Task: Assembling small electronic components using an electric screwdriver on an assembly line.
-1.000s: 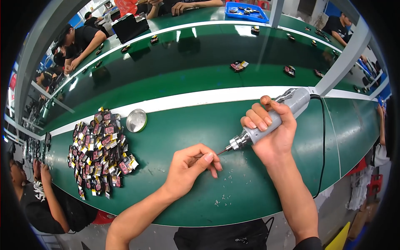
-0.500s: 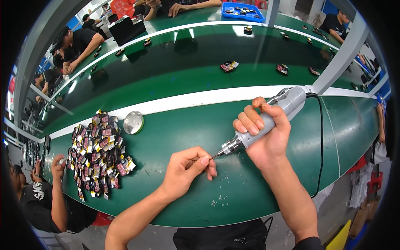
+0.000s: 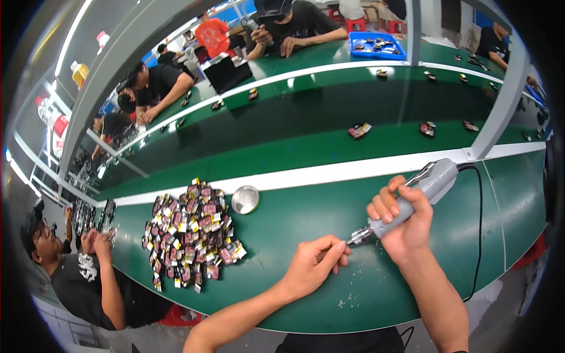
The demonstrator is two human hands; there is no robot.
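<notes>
My right hand is wrapped round a grey electric screwdriver, which slants down to the left. Its silver chuck ends just short of my left hand. There, thumb and fingers are pinched together at the tip of the thin screwdriver bit; whether a screw sits in the pinch is hidden. Both hands are above the green table. Small pale bits are scattered on the tabletop beneath the screwdriver.
Left of my hands lies a big pile of small black devices with yellow-and-white tabs. A round metal tin stands beside it. Beyond a white rail, more devices lie on a green belt. Co-workers sit left and across. A grey post rises at right.
My view has swung, so the whole scene sits further right and lower. My hands and the screwdriver keep nearly the same place over the table. The left co-worker's hands have come together.
</notes>
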